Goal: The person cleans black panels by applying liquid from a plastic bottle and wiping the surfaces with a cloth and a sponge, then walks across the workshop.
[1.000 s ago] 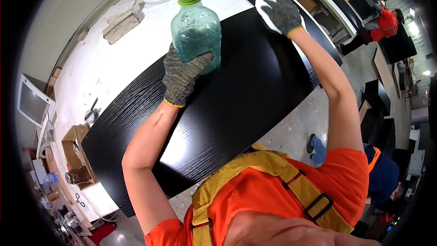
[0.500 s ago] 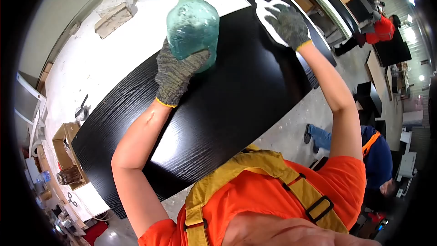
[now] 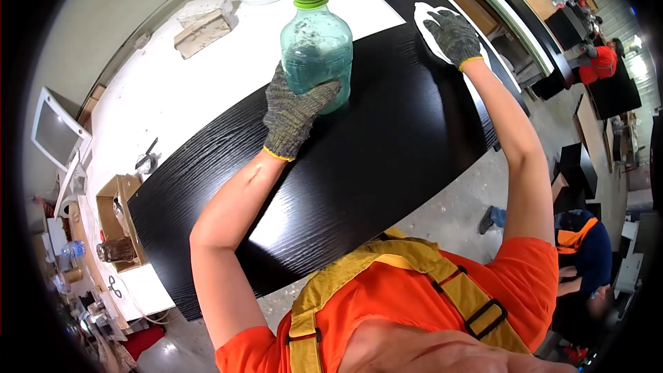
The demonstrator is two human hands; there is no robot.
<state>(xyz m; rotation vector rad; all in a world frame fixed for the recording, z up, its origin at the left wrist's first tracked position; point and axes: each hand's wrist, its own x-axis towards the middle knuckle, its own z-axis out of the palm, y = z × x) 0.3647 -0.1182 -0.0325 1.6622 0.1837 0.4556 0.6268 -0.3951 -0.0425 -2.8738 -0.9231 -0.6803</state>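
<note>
From the head view, the left hand (image 3: pixel 295 114) gripped the bottle (image 3: pixel 316 48); the splayed right hand (image 3: pixel 456 38) needed even pressure over the cloth (image 3: pixel 423 24) near the surface (image 3: pixel 242 62)'s right edge.

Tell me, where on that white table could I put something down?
Probably on the white table, between the pale block and the black panel. The panel also shows bare surface between the left hand with its bottle and the right hand on its white cloth. It's crowded around the cardboard box and scissors.
</note>
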